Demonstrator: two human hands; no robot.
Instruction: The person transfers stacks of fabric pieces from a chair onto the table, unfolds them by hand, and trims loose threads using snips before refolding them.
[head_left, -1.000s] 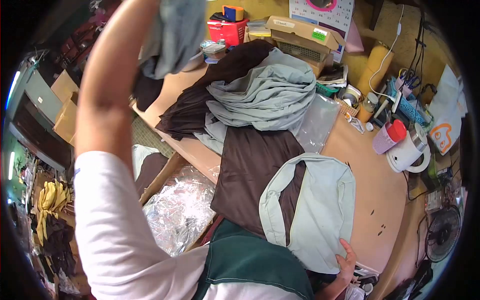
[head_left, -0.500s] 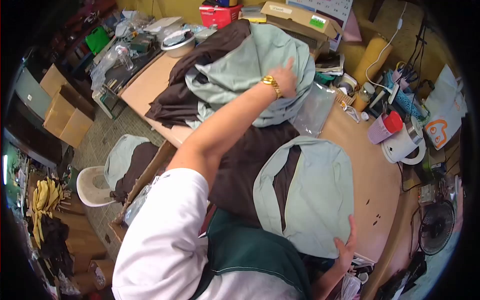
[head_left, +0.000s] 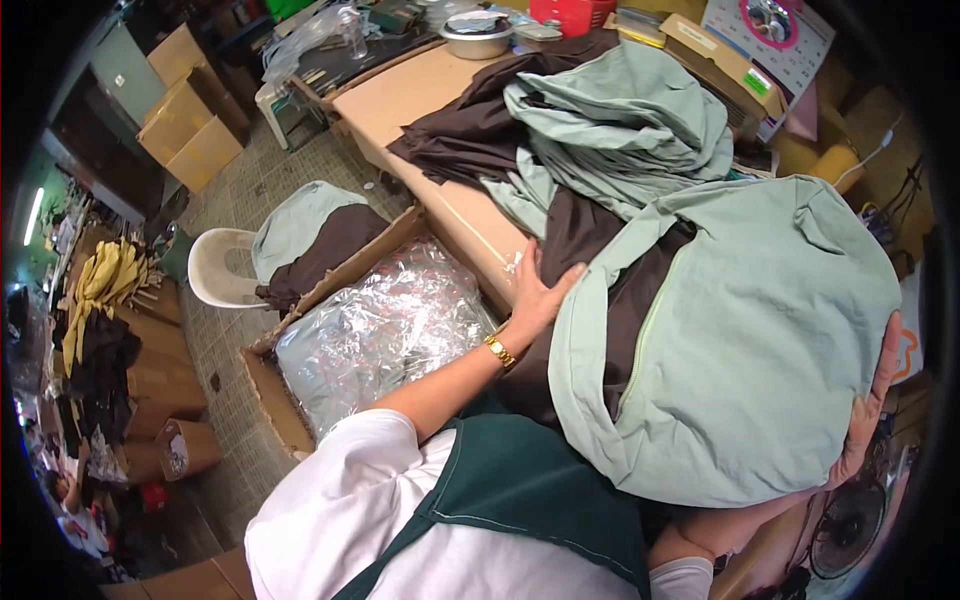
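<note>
A pale green cloth bag (head_left: 745, 350) with a wide strap (head_left: 580, 370) and a light green zip is lifted and tilted in front of me. My right hand (head_left: 868, 420) holds its right edge, the fingers partly behind the cloth. Dark brown cloth (head_left: 580, 225) shows inside the strap and on the side toward the table. My left hand (head_left: 540, 292), with a gold watch on the wrist, has its thumb and fingers around a fold of this brown cloth beside the strap. Behind the bag lies a heap of green cloth (head_left: 630, 120) and brown cloth.
An open carton (head_left: 265, 390) of clear plastic-wrapped goods stands left of the table (head_left: 385, 100). Beyond it a white chair (head_left: 212, 270) carries green and brown cloth. Cardboard boxes (head_left: 190, 120) stand on the floor. A fan (head_left: 848, 530) is at the lower right.
My left hand has come back from the cloth heap to the brown cloth beside the strap. The green bag has been raised closer to me by my right hand. The view has turned left.
</note>
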